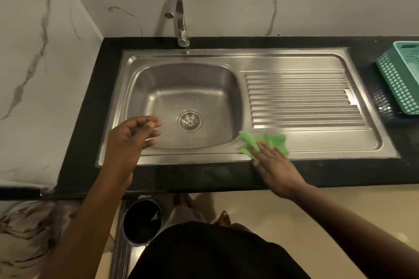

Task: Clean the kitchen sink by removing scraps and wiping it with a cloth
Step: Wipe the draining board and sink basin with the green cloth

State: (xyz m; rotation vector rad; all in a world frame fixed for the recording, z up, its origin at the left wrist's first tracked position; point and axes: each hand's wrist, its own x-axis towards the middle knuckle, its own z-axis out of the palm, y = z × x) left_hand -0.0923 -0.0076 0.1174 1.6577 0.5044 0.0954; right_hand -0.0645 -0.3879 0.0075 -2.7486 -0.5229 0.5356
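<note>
Head view of a steel sink (204,58) set in a black counter (204,176). The right hand (275,166) lies flat, fingers (263,146) straight and slightly spread, pressing a green cloth (275,140) onto the sink's front ledge, just right of the basin and in front of the ribbed drainboard (301,97). One fold of the cloth overlaps a finger. The left hand (131,138) hovers over the basin's front-left corner, fingers loosely curled and holding nothing. Water droplets dot the basin floor around the drain strainer (190,121). A curved tap (179,16) stands behind the basin. A teal basket (401,79) sits on the counter at far right. A dark bucket (142,222) stands on the floor below the counter.
</note>
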